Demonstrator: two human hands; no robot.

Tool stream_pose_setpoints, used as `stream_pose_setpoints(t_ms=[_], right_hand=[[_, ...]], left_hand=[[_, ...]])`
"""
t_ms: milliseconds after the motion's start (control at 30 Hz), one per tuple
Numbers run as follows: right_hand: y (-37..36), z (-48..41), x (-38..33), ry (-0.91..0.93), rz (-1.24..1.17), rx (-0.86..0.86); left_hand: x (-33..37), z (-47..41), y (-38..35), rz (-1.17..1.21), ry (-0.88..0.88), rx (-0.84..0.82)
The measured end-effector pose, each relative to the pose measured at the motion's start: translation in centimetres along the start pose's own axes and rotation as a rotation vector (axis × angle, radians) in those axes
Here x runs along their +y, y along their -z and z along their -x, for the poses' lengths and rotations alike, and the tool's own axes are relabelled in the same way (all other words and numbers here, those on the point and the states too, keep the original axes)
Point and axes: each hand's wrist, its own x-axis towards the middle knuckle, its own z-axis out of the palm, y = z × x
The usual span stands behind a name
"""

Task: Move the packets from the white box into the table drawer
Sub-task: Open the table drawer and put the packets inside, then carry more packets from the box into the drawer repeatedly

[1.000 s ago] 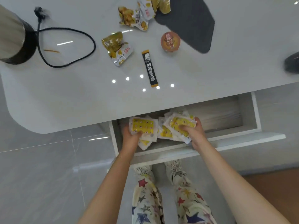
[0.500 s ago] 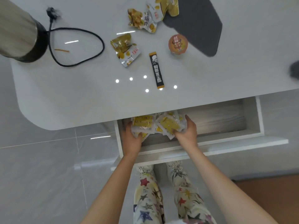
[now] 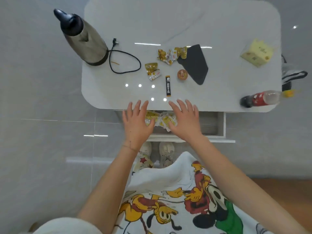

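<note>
Several white-and-yellow packets (image 3: 160, 119) lie in a pile at the left end of the open table drawer (image 3: 221, 125). My left hand (image 3: 136, 122) hovers above the drawer's left part, palm down with fingers spread, holding nothing. My right hand (image 3: 184, 119) is beside it over the drawer's middle, also flat with spread fingers and holding nothing. Both hands partly cover the pile. A pale yellow-white box (image 3: 256, 53) sits at the far right of the white table (image 3: 219, 31).
On the tabletop stand a steel kettle (image 3: 82, 38) with a black cord (image 3: 125, 62), loose snack wrappers (image 3: 152, 70), a black sachet (image 3: 168, 86), a small round cup (image 3: 182, 74), a dark cloth (image 3: 195, 63) and a lying cola bottle (image 3: 260, 99).
Both hands have let go of the packets and lifted out of the drawer, fingers now spread. The packets stay in the drawer. The camera has pulled back and shows the whole table.
</note>
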Motion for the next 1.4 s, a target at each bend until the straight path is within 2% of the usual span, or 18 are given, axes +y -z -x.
stream_pose_setpoints(t_ms=[300,533,833,1133,1400], right_hand=[[6.6,2.2,-7.2,0.178,0.153,-0.073],[7.0,3.5,-15.6,0.431,0.219,-0.09],[4.3,7.7,-33.8,0.782,0.379,-0.085],[-2.5,15.7,-52.9,1.067,0.456,-0.073],[-8.5,23.1,-68.1,1.32,0.505,-0.106]], left_hand=[[-0.4,5.2,7.1,-0.009,0.154,0.039],[-5.4,11.6,11.4,0.022,0.382,0.204],[-16.4,22.3,17.9,0.041,0.698,0.421],[-31.0,37.5,23.3,0.104,0.987,0.574],[-39.8,48.7,26.6,0.17,1.243,0.764]])
